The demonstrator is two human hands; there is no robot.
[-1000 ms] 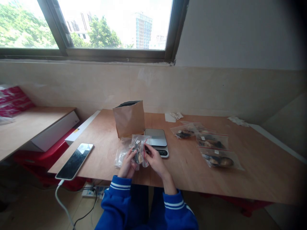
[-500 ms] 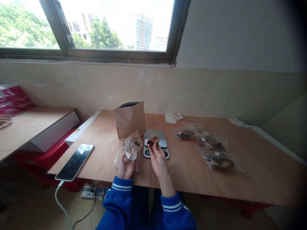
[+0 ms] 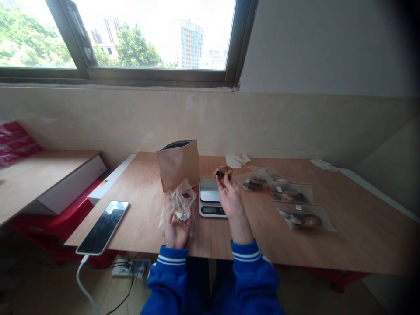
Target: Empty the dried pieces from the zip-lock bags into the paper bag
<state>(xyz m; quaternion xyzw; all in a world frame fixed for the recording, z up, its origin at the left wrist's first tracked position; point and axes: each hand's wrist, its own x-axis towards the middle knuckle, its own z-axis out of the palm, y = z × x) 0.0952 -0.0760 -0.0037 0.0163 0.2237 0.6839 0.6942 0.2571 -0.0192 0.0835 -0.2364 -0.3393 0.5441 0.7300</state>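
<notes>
My left hand is closed around a clear zip bag with a red seal line, held low over the table just before the brown paper bag. Dark scraps show through its plastic. Between the fingertips of my right hand are dried mushrooms, brown and dark, raised above the right side of a digital kitchen scale. The scale's display faces me, and my right hand hides part of its plate. The paper bag stands upright with its top open.
Several filled zip bags of mushrooms lie on the right of the wooden table. On the left a phone is plugged into a white cable. Crumpled tissue lies at the back. A power strip sits below the table.
My right hand has lifted the mushrooms up and to the right, from over the middle of the scale. My left hand keeps the zip bag in nearly the same place.
</notes>
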